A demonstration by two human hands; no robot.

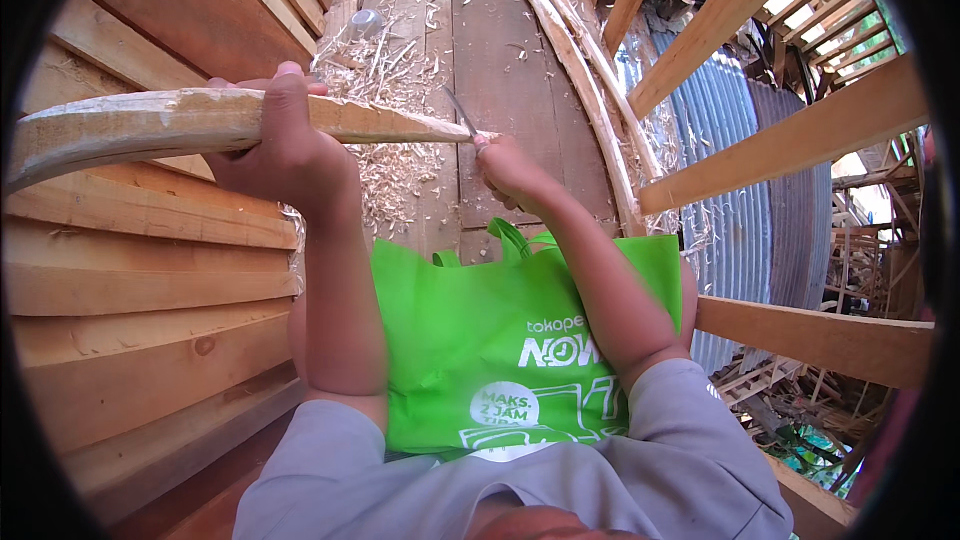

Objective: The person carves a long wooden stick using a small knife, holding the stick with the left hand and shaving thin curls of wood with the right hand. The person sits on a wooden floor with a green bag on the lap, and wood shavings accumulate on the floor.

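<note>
- our left hand point(285, 145) is wrapped round a curved wooden piece point(120, 125), thumb over the near face and fingers on the far side.
- our right hand point(510, 172) is closed in a fist; we take it to be gripping the handle of a knife point(461, 110), though the fingers hide the handle.
- the blade points up and away from us, leftward, probably so that its edge stays clear of our forearms.
- we likely grip the wood partway along to steady it, leaving the narrow right end free for the blade.
- the wooden piece lies crosswise in front of us: its thick end bends out past our left hand, its slim tip reaches our right hand.
- the blade crosses close to that tip; we cannot tell whether it bites.
- a green bag point(480, 340) lies over our lap, perhaps to keep shavings off our clothes.
- pale wood shavings point(395, 185) litter the plank floor point(505, 50) beyond and below the piece.
- long pale poles point(555, 30) lie along the floor's right side, well apart from both hands.
</note>
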